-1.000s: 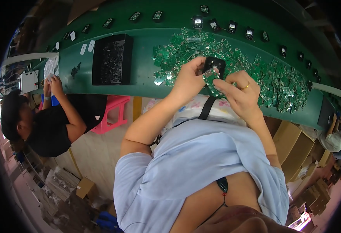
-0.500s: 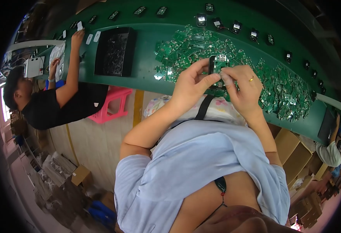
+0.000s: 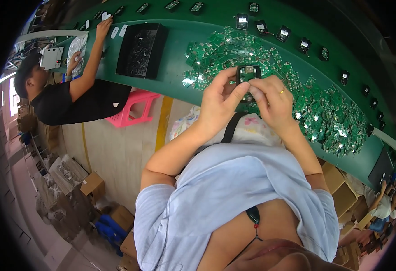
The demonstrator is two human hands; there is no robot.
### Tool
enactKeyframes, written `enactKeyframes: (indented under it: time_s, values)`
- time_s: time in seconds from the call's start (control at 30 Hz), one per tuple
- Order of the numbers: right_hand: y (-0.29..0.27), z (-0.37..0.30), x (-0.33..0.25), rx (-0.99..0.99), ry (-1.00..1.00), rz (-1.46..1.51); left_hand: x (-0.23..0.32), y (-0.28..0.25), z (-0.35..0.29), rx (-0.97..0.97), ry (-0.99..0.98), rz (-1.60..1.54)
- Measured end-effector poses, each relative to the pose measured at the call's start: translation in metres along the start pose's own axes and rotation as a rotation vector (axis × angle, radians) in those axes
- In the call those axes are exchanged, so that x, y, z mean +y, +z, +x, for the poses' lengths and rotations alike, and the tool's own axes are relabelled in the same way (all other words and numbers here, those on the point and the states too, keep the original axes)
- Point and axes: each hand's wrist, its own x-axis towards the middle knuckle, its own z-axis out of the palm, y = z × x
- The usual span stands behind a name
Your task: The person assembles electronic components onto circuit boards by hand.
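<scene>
My left hand [image 3: 223, 94] grips a small black plastic housing [image 3: 259, 71] by its left side, thumb across the front. A green circuit board [image 3: 248, 71] sits inside the housing's frame; whether it lies fully flat cannot be told. The fingers of my right hand [image 3: 272, 97] are pinched together over the lower part of the board and housing, and hide what is between them. Loose green circuit boards [image 3: 225, 49] lie heaped just beyond my hands, and a second dense pile [image 3: 338, 119] spreads to the right.
Black housings with boards [image 3: 284, 33] stand in a row along the far green belt. A black bin [image 3: 162, 47] of small dark parts is on the left of the green bench [image 3: 180, 40]. A co-worker [image 3: 55, 101] sits at the left, near a pink stool [image 3: 137, 108].
The board, which stood partly out of the housing, now sits within its frame. My right fingers have pressed in closer. The belt's housings appear shifted right, and the whole view has turned slightly.
</scene>
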Motion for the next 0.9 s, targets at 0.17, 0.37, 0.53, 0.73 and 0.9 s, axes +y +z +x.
enactKeyframes:
  time_s: [0.17, 0.37, 0.53, 0.73, 0.9]
  values:
    - [0.025, -0.01, 0.009, 0.053, 0.517, 0.63, -0.023, -0.017, 0.021, 0.011, -0.111, -0.07]
    - [0.088, -0.018, 0.063, 0.047, 0.759, 0.404, -0.081, -0.071, 0.111, 0.112, -0.025, 0.382]
    - [0.104, -0.018, 0.082, 0.235, 0.988, 0.414, -0.119, -0.102, 0.265, 0.194, 0.136, 0.65]
    - [0.107, -0.044, 0.067, 0.364, 1.121, 0.366, -0.156, -0.108, 0.385, 0.081, 0.074, 0.87]
    - [0.1, -0.074, 0.052, 0.478, 1.274, 0.299, -0.155, -0.072, 0.366, 0.22, 0.616, 1.281]
